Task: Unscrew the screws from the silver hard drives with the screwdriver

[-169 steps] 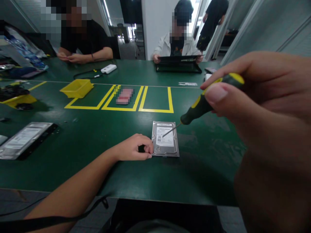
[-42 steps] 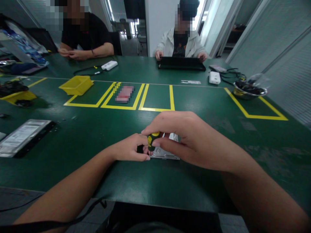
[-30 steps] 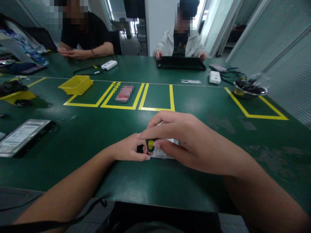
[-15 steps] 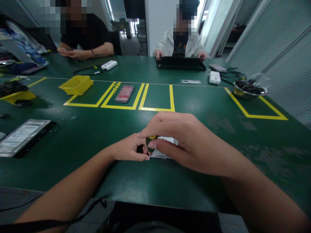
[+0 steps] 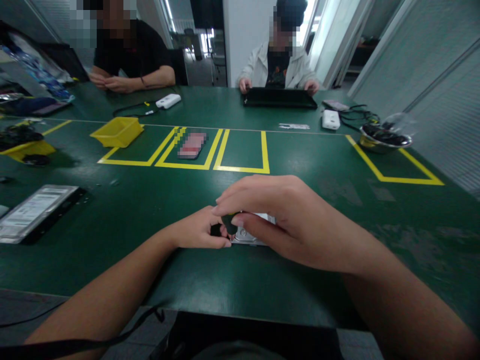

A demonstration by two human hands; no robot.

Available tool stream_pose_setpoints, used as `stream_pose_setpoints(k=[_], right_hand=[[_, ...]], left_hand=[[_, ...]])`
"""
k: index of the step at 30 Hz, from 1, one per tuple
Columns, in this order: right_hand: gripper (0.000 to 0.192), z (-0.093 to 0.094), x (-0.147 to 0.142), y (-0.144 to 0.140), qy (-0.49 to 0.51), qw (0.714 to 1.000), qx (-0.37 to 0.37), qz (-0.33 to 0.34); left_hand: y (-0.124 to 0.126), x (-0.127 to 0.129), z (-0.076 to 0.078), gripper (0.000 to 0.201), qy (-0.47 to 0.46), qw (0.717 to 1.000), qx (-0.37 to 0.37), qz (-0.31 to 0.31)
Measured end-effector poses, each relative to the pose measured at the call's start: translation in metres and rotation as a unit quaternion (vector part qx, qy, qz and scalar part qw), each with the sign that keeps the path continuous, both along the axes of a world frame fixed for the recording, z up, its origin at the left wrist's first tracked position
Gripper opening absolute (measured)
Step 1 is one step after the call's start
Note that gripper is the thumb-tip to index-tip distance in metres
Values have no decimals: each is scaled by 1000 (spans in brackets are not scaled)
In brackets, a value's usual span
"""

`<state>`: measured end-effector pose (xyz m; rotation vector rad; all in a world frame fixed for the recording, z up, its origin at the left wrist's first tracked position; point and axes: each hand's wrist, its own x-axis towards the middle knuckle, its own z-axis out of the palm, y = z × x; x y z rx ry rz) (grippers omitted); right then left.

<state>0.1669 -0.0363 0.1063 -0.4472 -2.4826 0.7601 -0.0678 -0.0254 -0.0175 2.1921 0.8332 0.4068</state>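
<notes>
Directly in front of me a silver hard drive [image 5: 245,237] lies on the green table, mostly covered by my right hand. My right hand [image 5: 277,215] arches over it, thumb and fingers closed around the dark, yellow-marked handle of a screwdriver [image 5: 229,224]. The handle is over the left part of the drive; its tip is hidden. At the drive's left end, my left hand [image 5: 200,229] grips the edge, with the thumb stretched along the near side and the other fingers bent and partly hidden.
A larger hard drive [image 5: 39,210] lies at left. Beyond are yellow bins [image 5: 118,132], a phone [image 5: 192,145] within yellow tape and a metal bowl [image 5: 386,140] of dark parts. Across the table sit two people, one holding a black tray-like panel [image 5: 280,98]. The near table edge [image 5: 240,316] runs before me.
My right hand has turned slightly, and the screwdriver handle in it has rotated and tilted a little to the left. My left hand and the hard drive have stayed in place.
</notes>
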Motion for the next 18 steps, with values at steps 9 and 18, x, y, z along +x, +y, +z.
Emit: stream_pose_setpoints(k=[9, 18], right_hand=[[19, 1, 0, -2, -6, 999, 13, -34], [25, 3, 0, -4, -10, 999, 4, -30]], left_hand=[[1, 0, 3, 25, 29, 1000, -7, -1], [1, 2, 6, 28, 26, 999, -40, -4]])
